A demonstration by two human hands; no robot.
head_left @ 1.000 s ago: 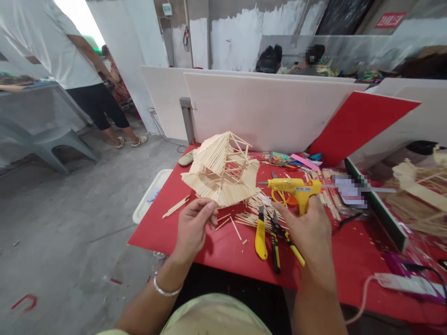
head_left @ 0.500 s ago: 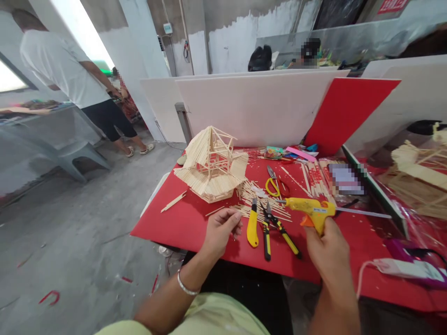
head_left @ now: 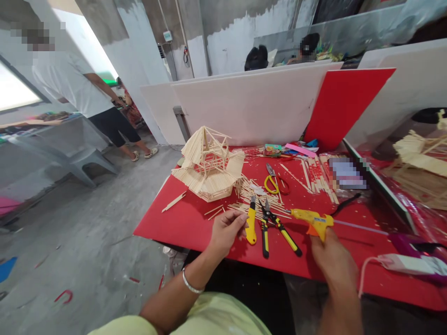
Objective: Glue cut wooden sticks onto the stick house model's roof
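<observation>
My right hand (head_left: 331, 260) grips a yellow glue gun (head_left: 311, 219) by its handle, nozzle pointing left, low over the red table (head_left: 188, 223). My left hand (head_left: 226, 231) hovers over the table with fingers curled in a pinch near loose wooden sticks (head_left: 216, 211); what it holds, if anything, is too small to make out. Just right of it lie a yellow-handled knife (head_left: 250, 223) and yellow-handled pliers (head_left: 275, 225). A small house built of wooden sticks (head_left: 208, 164) stands at the table's far left.
Yellow scissors (head_left: 272, 182) and more sticks lie mid-table. White boards (head_left: 251, 104) and a red board (head_left: 344, 104) stand behind. A power strip (head_left: 408, 265) sits at right. A person in a white shirt (head_left: 71, 86) stands at far left; others sit behind the boards.
My right hand has drawn the glue gun down and toward me, away from the stick house. My left hand has pulled back from the house to near the knife.
</observation>
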